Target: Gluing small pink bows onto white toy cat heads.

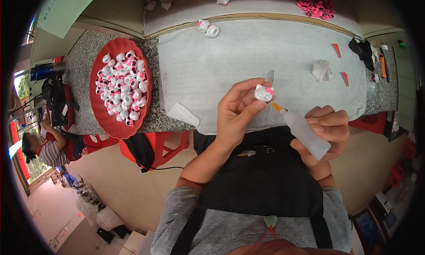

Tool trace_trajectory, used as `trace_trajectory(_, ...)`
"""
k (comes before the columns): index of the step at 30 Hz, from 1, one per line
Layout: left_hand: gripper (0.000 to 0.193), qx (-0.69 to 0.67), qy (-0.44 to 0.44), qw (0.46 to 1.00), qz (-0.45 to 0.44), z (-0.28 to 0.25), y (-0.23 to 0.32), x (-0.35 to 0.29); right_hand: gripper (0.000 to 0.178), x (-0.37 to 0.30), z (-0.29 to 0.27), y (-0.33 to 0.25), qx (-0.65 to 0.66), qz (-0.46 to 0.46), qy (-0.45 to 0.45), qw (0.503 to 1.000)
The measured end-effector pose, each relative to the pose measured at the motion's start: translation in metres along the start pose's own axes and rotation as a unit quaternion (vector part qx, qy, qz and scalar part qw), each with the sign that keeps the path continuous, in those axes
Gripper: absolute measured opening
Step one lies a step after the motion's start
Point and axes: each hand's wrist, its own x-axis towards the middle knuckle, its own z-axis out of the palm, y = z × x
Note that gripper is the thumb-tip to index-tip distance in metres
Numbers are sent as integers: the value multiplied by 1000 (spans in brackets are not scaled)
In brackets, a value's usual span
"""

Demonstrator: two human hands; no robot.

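Green pendant (270, 220) hangs at your chest. Your left hand (239, 104) pinches white cat-head figurine (263, 94) above sheet-covered worktop (212, 69); right hand (330, 129) grips squeeze bottle (305, 133), orange nozzle (276, 107) just beside figurine. Step looks like dispensing; next move calls for steady aim, light squeeze.

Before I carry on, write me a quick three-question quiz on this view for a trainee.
1. Which hand holds the bottle?
2. Fill in: the left hand holds a small white ____.
3. True or false: the red tray stands to the left of the white sheet.

Key: 1. The right hand. 2. Cat head. 3. True.
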Motion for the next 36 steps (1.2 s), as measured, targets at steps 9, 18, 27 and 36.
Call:
trace_trajectory(9, 33, 66, -18, 996, 60, -1, -3, -2, 36, 0, 1, 0, -5, 1, 2, 1000)
trace_trajectory(18, 31, 202, -21, 973, 105, -2, -1, -1, 46, -1, 0, 2, 39, 4, -1, 999)
trace_trajectory(27, 29, 161, -8, 981, 111, -3, 2, 3, 35, 5, 0, 6, -3, 0, 14, 1000)
trace_trajectory(36, 31, 80, 104, 981, 144, -33, 31, 10, 23, 64, -28, 56, 82, 271, -29, 959)
